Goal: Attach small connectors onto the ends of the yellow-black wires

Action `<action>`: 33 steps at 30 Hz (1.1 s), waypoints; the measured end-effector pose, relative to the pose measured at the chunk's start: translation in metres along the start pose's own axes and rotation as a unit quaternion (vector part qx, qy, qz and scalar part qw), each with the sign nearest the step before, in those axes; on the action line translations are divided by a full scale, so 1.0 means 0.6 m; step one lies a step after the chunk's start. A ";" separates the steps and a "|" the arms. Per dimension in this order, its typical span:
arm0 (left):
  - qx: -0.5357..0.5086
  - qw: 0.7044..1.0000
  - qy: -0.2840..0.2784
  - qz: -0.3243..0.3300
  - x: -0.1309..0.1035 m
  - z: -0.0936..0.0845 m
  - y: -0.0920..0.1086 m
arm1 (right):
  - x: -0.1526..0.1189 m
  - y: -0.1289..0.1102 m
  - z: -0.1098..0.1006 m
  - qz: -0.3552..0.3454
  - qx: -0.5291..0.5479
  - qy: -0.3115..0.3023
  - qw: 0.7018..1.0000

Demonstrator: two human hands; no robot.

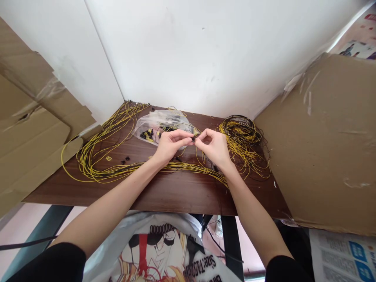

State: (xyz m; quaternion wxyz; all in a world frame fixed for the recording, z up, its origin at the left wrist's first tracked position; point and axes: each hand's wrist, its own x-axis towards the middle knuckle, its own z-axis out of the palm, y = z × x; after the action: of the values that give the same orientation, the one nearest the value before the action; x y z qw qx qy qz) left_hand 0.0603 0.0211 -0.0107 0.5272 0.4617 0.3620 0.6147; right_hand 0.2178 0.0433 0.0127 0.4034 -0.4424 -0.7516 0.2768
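Both hands meet over the middle of the brown table, fingertips nearly touching. My left hand [172, 144] pinches a small black connector [193, 138] between thumb and fingers. At its right side, my right hand [214, 145] is closed in a pinch, at the connector or a thin wire by it; which one is too small to tell. Behind my left hand lies a clear plastic bag [161, 117] with black and yellow small parts. Beneath my wrists runs a long bundle of yellow and black wires [100, 172], curving up to the left.
A tangled coil of yellow and black wires [242, 137] lies on the table [182, 196] at the right. Loose black pieces [125, 160] sit left of my hands. Cardboard stands at left [32, 113] and right [320, 145], with a white wall [188, 55] behind.
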 end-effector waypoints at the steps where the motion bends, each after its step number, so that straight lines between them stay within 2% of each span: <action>1: 0.002 1.000 0.000 0.004 0.000 0.001 0.000 | 0.000 -0.001 0.000 -0.005 -0.009 0.002 1.000; 13: 0.044 0.998 0.021 0.041 0.002 -0.001 -0.011 | -0.001 0.005 0.001 -0.091 -0.131 0.005 0.987; 17: 0.094 0.992 0.015 0.084 0.002 -0.003 -0.012 | 0.000 0.008 0.002 -0.094 -0.119 0.003 0.988; 23: 0.113 0.988 0.015 0.102 -0.001 -0.002 -0.011 | -0.002 0.010 0.008 -0.115 -0.125 0.010 0.985; 30: 0.099 0.990 0.013 0.099 -0.003 -0.001 -0.013 | -0.001 0.017 0.011 -0.054 -0.001 -0.002 0.999; 33: 0.094 0.991 0.015 0.097 -0.004 -0.001 -0.013 | -0.001 0.017 0.012 -0.070 -0.007 -0.006 0.997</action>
State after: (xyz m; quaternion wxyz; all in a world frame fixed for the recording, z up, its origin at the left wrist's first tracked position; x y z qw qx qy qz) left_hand 0.0623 0.0204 -0.0184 0.4137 0.5329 0.3801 0.6328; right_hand 0.2164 0.0469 0.0011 0.4144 -0.3897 -0.7850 0.2453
